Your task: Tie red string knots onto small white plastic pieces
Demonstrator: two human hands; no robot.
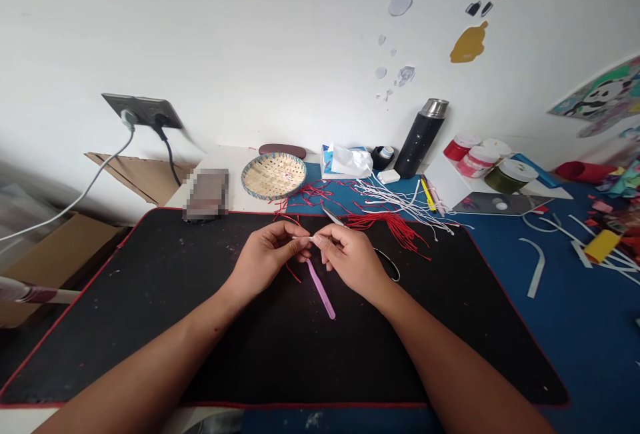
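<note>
My left hand [265, 255] and my right hand [350, 257] meet over the middle of a black mat [150, 314]. Both pinch the ends of a short thin white strip [306, 239] held between their fingertips. A red thread [293, 273] hangs below my left hand. My right hand also holds scissors: the blades [333, 216] point up and away, and a dark handle loop [390, 265] shows behind the wrist. A pink strip [321, 289] lies on the mat just under my hands.
Red threads [400, 229] and white strips [400, 201] lie piled at the mat's far edge. Behind stand a woven basket [273, 176], tissue pack [345, 161], black flask [423, 137] and paint jars [475, 157]. Paper scraps [600, 244] cover the blue table at right. Cables hang at left.
</note>
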